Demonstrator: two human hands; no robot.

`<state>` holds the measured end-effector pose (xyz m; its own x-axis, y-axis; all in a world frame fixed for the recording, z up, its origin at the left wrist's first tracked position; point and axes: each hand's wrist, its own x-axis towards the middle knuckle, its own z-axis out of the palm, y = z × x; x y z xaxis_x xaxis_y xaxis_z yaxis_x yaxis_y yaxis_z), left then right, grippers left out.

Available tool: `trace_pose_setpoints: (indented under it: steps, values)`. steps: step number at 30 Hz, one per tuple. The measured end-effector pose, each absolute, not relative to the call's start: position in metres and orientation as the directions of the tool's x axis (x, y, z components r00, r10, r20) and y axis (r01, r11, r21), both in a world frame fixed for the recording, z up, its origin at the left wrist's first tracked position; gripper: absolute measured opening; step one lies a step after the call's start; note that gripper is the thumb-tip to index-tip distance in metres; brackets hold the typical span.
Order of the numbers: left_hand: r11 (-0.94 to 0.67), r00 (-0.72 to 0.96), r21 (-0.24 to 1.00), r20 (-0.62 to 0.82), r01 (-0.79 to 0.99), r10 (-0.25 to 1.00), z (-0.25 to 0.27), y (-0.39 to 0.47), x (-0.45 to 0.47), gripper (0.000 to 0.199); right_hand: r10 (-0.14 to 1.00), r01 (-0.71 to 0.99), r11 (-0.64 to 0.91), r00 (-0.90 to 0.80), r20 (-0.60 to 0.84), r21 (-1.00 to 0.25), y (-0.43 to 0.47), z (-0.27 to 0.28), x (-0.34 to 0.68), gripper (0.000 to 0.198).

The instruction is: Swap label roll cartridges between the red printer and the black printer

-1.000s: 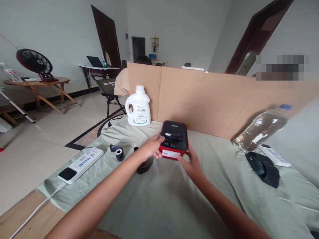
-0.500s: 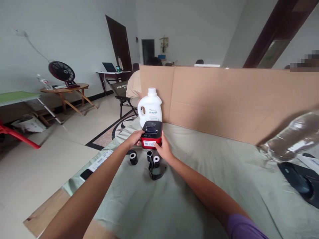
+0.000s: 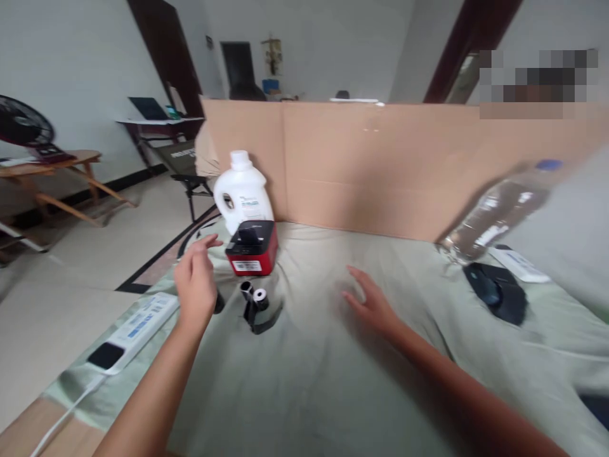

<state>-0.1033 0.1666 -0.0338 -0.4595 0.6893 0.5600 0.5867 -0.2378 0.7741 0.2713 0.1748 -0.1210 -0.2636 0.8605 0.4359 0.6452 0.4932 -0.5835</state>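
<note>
A small red and black label printer [image 3: 252, 251] stands on the green cloth in front of a white detergent bottle [image 3: 246, 190]. My left hand [image 3: 196, 279] hovers just left of the printer, fingers apart and holding nothing. To the right, over bare cloth, my right hand [image 3: 371, 301] is open with thumb and fingers spread. Two small rolls lie before the printer: a dark roll [image 3: 246, 289] and a white-cored roll [image 3: 260, 298], with a loose black ribbon [image 3: 266, 327] curling out. Another black roll [image 3: 219, 303] is mostly hidden behind my left hand.
A cardboard sheet [image 3: 352, 171] stands along the back. On the right are a plastic water bottle [image 3: 499, 212], a dark mouse [image 3: 488, 289] on a black pad and a white box [image 3: 519, 263]. A white power strip [image 3: 137, 327] lies along the left edge.
Both hands have let go of the printer and moved apart, left hand to its left, right hand to the right. The printer stays in front of the detergent bottle. The view has turned right.
</note>
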Motion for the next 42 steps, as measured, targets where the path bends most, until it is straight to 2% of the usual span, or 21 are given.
trace_pose_setpoints:
  steps: [2,4,5,7,10,13,16,18,20,25,29,33,37,42]
  values:
    - [-0.356,-0.286,0.718,0.606,0.599,0.742,-0.042,0.134,-0.063,0.037,0.894,0.803,0.276,-0.012,0.447,-0.529,0.144,-0.118,0.361,0.056]
    - [-0.489,0.102,0.624,0.55,0.609,0.829,-0.059,0.107,-0.02,0.032,0.848,0.895,0.006,0.233,0.477,-0.446,0.116,-0.112,0.441,0.056]
    - [-0.555,0.305,0.562,0.479,0.614,0.823,-0.069,0.096,0.001,0.03,0.805,0.911,-0.104,0.313,0.504,-0.4,0.105,-0.109,0.474,0.056]
    - [-0.696,0.622,0.429,0.323,0.576,0.714,-0.092,0.079,0.036,0.033,0.709,0.89,-0.287,0.445,0.547,-0.354,0.091,-0.1,0.527,0.062]
    - [-0.816,0.821,0.301,0.148,0.494,0.552,-0.119,0.067,0.064,0.049,0.638,0.767,-0.49,0.64,0.428,-0.415,0.097,-0.09,0.568,0.08]
    - [-0.842,0.859,0.25,0.068,0.477,0.507,-0.129,0.06,0.068,0.06,0.69,0.711,-0.57,0.687,0.23,-0.413,0.124,-0.081,0.573,0.093]
    - [-0.842,0.859,0.226,0.043,0.489,0.51,-0.128,0.055,0.065,0.063,0.768,0.761,-0.588,0.632,0.105,-0.274,0.15,-0.073,0.564,0.094]
    - [-0.843,0.859,0.218,0.034,0.492,0.51,-0.126,0.052,0.065,0.064,0.775,0.765,-0.616,0.632,0.031,-0.187,0.16,-0.067,0.558,0.096]
    - [-0.841,0.858,0.216,0.032,0.495,0.513,-0.125,0.051,0.066,0.065,0.759,0.749,-0.645,0.651,-0.009,-0.151,0.161,-0.061,0.55,0.1]
    - [-0.841,0.855,0.225,0.052,0.493,0.515,-0.126,0.05,0.066,0.064,0.787,0.787,-0.6,0.613,0.065,-0.144,0.144,-0.052,0.49,0.107]
    - [-0.848,0.863,0.24,0.072,0.472,0.5,-0.125,0.044,0.064,0.062,0.902,0.911,-0.359,0.394,0.177,-0.203,0.131,-0.057,0.395,0.107]
    - [-0.87,0.888,0.258,0.08,0.421,0.453,-0.122,0.035,0.062,0.053,0.943,0.957,-0.164,0.223,0.245,-0.238,0.127,-0.065,0.3,0.099]
    - [-0.88,0.894,0.264,0.107,0.396,0.434,-0.123,0.031,0.061,0.05,0.954,0.953,-0.127,0.193,0.23,-0.274,0.128,-0.078,0.247,0.096]
    - [-0.882,0.878,0.266,0.182,0.389,0.442,-0.129,0.032,0.061,0.049,0.921,0.93,-0.113,0.229,0.314,-0.349,0.124,-0.098,0.236,0.097]
